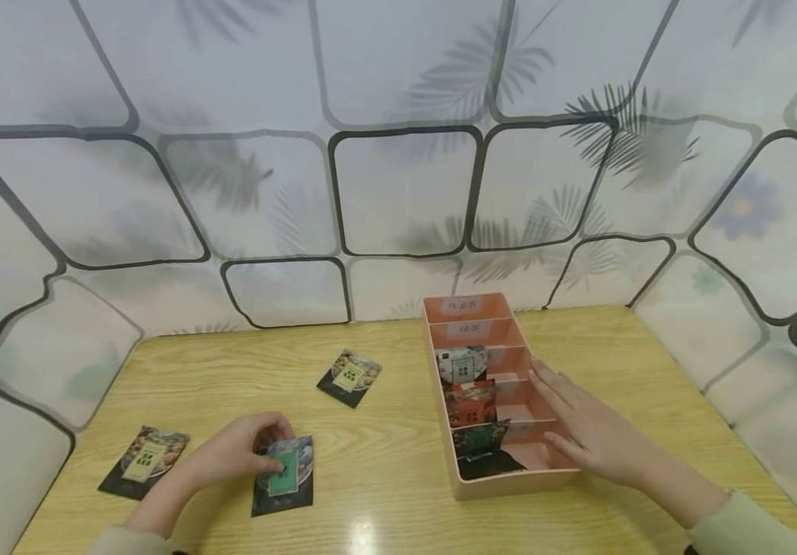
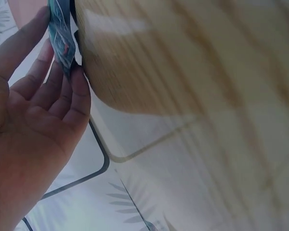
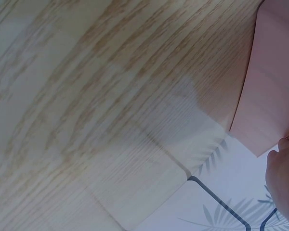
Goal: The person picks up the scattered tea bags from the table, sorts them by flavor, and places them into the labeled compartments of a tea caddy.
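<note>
My left hand (image 1: 235, 449) pinches a dark tea sachet with a green label (image 1: 284, 474) at the table's front left, thumb on its face and fingers behind. In the left wrist view the sachet (image 2: 62, 38) is seen nearly edge-on between thumb and fingertips. On the right, my right hand (image 1: 596, 432) rests along the right wall of a pink divided box (image 1: 509, 487), fingers mostly straight. The box's three nearest compartments hold a black-and-white sachet (image 1: 463, 365), a red sachet (image 1: 472, 404) and dark green-and-black sachets (image 1: 482, 451). Labels mark the compartments.
Two dark sachets with yellowish labels lie on the wooden table (image 1: 385, 470): one sachet (image 1: 350, 378) left of the box, the other sachet (image 1: 144, 462) at the far left. A patterned wall covering (image 1: 405, 193) rises behind and on both sides.
</note>
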Available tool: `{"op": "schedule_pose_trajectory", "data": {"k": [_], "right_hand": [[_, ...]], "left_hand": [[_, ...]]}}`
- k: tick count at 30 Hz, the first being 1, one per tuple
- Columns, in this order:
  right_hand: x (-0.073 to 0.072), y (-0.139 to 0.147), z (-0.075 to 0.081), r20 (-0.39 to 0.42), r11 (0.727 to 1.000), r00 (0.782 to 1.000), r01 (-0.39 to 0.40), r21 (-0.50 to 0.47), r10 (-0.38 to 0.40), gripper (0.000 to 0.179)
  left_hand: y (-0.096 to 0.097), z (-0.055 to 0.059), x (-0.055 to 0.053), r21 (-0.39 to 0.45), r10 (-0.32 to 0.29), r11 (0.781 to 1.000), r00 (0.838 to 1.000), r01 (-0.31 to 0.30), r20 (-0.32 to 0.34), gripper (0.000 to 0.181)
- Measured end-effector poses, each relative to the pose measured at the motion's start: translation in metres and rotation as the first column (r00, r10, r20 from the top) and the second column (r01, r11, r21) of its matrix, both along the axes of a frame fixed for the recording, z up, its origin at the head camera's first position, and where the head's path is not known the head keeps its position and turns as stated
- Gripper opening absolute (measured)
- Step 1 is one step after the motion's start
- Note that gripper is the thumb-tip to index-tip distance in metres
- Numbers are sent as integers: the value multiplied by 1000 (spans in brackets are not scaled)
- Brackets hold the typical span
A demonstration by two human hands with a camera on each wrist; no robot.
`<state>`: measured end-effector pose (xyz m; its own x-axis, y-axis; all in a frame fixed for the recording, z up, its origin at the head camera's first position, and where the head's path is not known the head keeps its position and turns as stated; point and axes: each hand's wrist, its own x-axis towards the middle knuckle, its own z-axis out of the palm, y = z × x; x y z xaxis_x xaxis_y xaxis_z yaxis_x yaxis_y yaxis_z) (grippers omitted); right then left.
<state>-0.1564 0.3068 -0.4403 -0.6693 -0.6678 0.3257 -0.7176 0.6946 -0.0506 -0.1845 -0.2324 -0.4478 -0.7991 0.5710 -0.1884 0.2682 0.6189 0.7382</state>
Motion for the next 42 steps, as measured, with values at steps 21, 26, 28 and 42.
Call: {"op": "schedule_pose_trajectory", "data": {"k": [21,26,28,42], "right_hand": [[2,-2,4,42,1000,999,26,18,-27,82],[2,-1,3,37,1000,999,22,17,-23,82],[1,-1,3,35,1000,999,23,19,-23,82],[0,-2,2,4,1000,1000,14,12,-15,81]], "left_hand": [[26,25,-24,-25,27,999,972,-34,-232,10],[34,39,-32,-23,23,999,960,-31,-279,9],[38,45,-37,-18,17,1000,954,-24,-298,9],[77,78,-67,-44,-38,999,908,22,-417,7]]}}
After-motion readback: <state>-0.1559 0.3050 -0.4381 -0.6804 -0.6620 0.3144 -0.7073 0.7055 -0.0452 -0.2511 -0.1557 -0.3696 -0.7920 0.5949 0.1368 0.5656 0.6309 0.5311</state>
